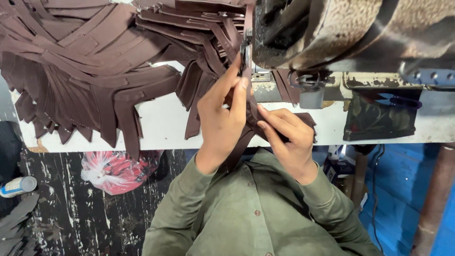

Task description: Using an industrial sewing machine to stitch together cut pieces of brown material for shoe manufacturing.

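Observation:
My left hand [222, 114] pinches a dark brown leather piece [252, 114] and lifts its upper end toward the needle area [244, 50] of a worn sewing machine [350, 33]. My right hand [289, 137] grips the lower part of the same piece, fingers pressed on it just right of my left hand. Both hands are over the front edge of the white worktable [166, 123], and my green shirt sleeves [256, 213] fill the lower middle.
A large fanned pile of brown cut leather pieces [95, 61] covers the table's left side and overhangs its edge. A red-and-white plastic bag [113, 170] and a white bottle [18, 186] lie on the dark floor. Blue surface at right [403, 199].

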